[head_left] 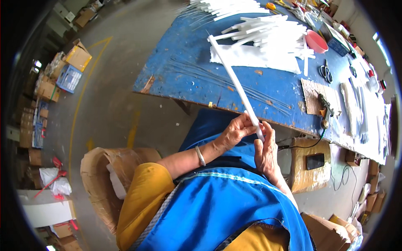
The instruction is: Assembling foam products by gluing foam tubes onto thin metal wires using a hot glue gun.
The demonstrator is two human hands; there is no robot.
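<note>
Hands are working at lap level, just off the near edge of the blue table (pixel 176 79); left hand (pixel 235 131) is pinching the lower part of a long white rolled tube (pixel 234 81), fingers curled round it from the left; right hand (pixel 264 151) is closing on the tube's bottom end from below, thumb and fingertips pressed to it. Tube is slanting up and away over the tabletop, its far end hanging above a flat white sheet (pixel 251 56); probably held low so both hands can keep the roll tight at one end. Pile of finished white tubes (pixel 272 35) is lying further back; pink bowl (pixel 316 42) and scissors (pixel 325 72) are sitting to the right of it, well apart from the hands. Thin wires (pixel 234 88) are lying across the table near its front edge, under the tube. Open floor is showing to the left; cardboard box (pixel 104 175) is standing by the left elbow, another brown box (pixel 310 161) just right of the right hand, so sideways room is narrower on the right.
</note>
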